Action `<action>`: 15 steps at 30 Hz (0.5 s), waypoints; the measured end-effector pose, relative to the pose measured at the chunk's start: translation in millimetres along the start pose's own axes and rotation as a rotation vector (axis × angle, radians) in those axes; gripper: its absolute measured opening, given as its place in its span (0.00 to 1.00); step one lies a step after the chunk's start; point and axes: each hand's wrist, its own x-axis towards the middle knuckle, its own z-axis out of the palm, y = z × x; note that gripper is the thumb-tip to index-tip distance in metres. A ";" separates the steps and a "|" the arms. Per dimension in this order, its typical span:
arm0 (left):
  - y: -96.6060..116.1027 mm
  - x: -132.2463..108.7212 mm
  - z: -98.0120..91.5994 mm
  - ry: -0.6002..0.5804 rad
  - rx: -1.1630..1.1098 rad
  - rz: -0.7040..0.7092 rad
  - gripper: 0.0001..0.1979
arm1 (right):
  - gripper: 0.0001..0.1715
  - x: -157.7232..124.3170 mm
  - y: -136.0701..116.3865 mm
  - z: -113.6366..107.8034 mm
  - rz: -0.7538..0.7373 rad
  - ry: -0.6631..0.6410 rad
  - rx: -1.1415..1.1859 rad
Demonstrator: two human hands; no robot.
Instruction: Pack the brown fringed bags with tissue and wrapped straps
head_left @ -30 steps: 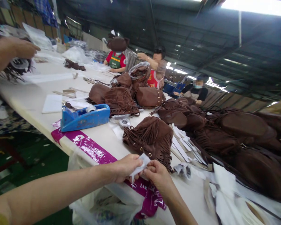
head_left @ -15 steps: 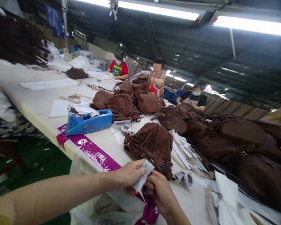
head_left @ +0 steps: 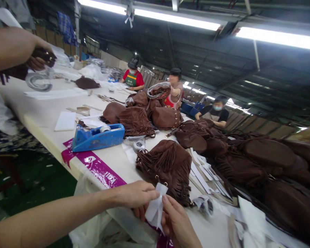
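A small folded piece of white tissue paper is held between my two hands in front of the table edge. My left hand grips it from the left, thumb on top, with some fingers hidden beneath. From the right, my right hand pinches it between thumb and fingers. Just beyond my fingertips lies a brown fringed bag with gold rings at its near side. Purple printed tape runs along the table edge toward my hands. A blue tape dispenser stands further left on that tape.
Brown bags are heaped along the right. White paper strips and a plastic-wrapped bundle lie near the fringed bag. At upper left, another person's hand holds something brown. Several co-workers stand across the table.
My hands have shifted slightly left and down with the tissue paper, which now hangs more upright. Another person's arm has come into view at the upper left.
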 end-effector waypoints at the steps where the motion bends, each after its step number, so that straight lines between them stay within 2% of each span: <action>1: 1.5 -1.9 -10.3 0.069 0.165 0.101 0.13 | 0.33 -2.4 -0.9 -7.8 -0.019 0.016 -0.092; 4: 3.3 0.7 -36.0 0.360 0.670 0.451 0.10 | 0.30 -7.8 -6.1 -31.1 -0.128 0.168 -0.306; 5: 3.0 4.1 -41.2 0.405 0.819 0.543 0.10 | 0.28 -8.8 -8.8 -37.2 -0.171 0.222 -0.355; 7: 1.4 12.8 -46.3 0.389 1.078 0.681 0.09 | 0.26 -9.9 -14.5 -46.4 -0.248 0.300 -0.458; 10: -2.5 28.2 -46.4 0.312 1.332 0.801 0.06 | 0.19 -8.7 -19.1 -55.1 -0.394 0.384 -0.669; 13: -7.0 43.1 -47.3 0.320 1.407 0.854 0.06 | 0.14 -2.0 -15.7 -59.6 -0.598 0.420 -0.905; 15: -9.1 51.1 -50.4 0.319 1.406 0.878 0.08 | 0.17 5.8 -11.8 -59.0 -0.722 0.401 -1.041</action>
